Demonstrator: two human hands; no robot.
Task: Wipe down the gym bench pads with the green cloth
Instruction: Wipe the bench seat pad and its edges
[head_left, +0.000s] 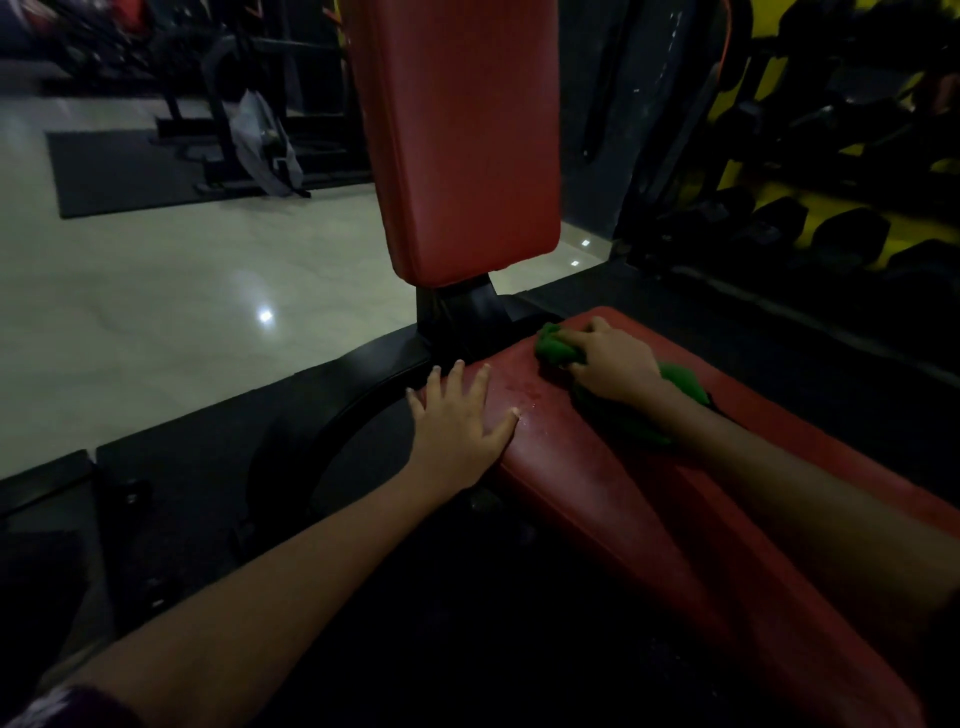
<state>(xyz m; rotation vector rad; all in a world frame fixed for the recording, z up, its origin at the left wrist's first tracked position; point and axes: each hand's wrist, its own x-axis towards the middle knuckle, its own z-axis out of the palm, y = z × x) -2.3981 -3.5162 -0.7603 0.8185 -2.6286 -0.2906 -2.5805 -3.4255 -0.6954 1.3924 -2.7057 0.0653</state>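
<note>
While my right hand (613, 364) bunches the green cloth (558, 351) on the far end of the red seat pad (597, 467), my left hand (457, 415) lies flat, fingers spread, on its near edge. Soft and light, the cloth should crumple easily; I'd grip it mid-wad. The upright back pad (457, 140) stands beyond.

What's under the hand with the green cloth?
Under the right hand is the bunched green cloth, pressed onto the red seat pad. The pad beneath the cloth is hidden, so I can't tell whether it's wet or dirty.
</note>
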